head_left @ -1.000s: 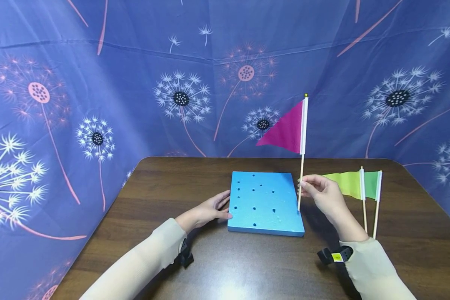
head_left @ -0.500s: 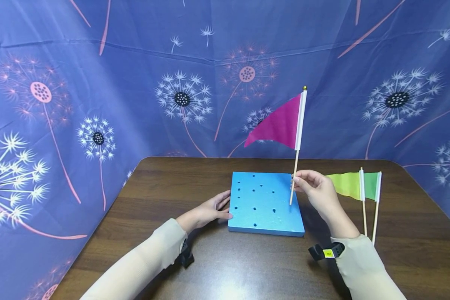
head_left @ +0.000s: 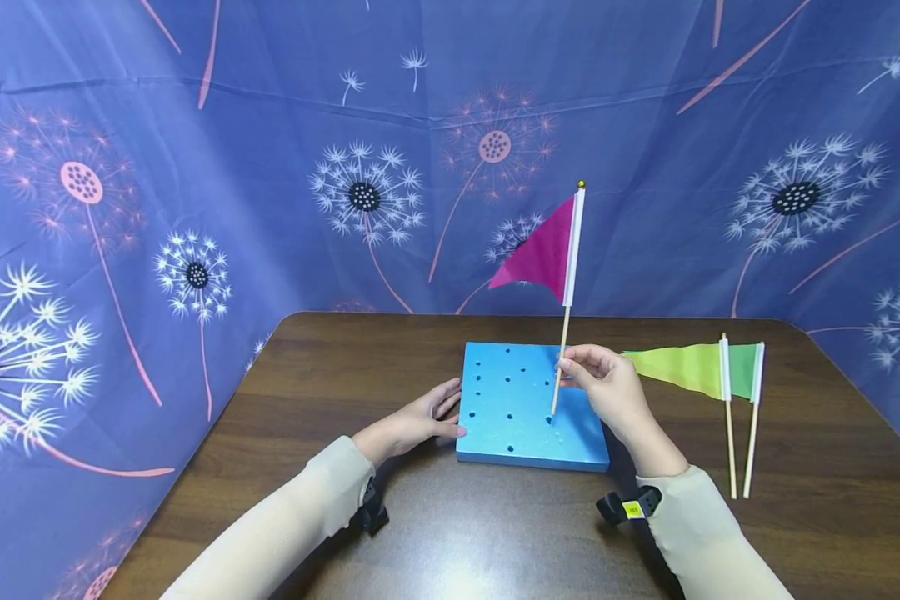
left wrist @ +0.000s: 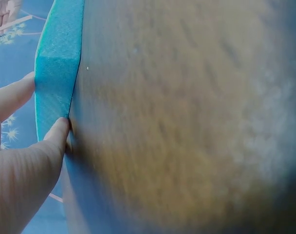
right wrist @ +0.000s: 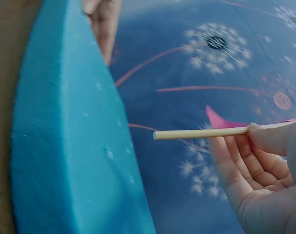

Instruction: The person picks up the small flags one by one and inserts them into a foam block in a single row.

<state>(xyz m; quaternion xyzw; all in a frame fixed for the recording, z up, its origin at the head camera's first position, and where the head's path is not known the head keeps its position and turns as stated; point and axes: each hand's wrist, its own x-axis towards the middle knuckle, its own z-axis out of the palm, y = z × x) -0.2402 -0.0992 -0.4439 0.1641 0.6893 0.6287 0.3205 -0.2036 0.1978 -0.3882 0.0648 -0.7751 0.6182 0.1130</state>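
Note:
A magenta triangular flag (head_left: 540, 255) on a wooden stick (head_left: 560, 367) leans slightly to the right, its cloth pointing left. My right hand (head_left: 609, 387) pinches this stick between thumb and fingers. The stick's lower end (right wrist: 160, 135) hangs free above the light-blue foam board (head_left: 525, 442), near a hole (head_left: 549, 420) on the board's right half. At the board's left edge rests my left hand (head_left: 420, 421), fingers extended and touching its side. In the left wrist view the thumb (left wrist: 56, 132) presses against the board's side face (left wrist: 58, 73).
Two more flags, one yellow-green (head_left: 682, 369) and one green (head_left: 741, 370), lie to the right on the brown wooden table (head_left: 330, 358). Several holes dot the board. A blue cloth (head_left: 270, 167) with dandelion prints hangs behind the table.
My right hand has carried the magenta flag leftward, from the board's right edge to over its right half. The left hand and the board have stayed put.

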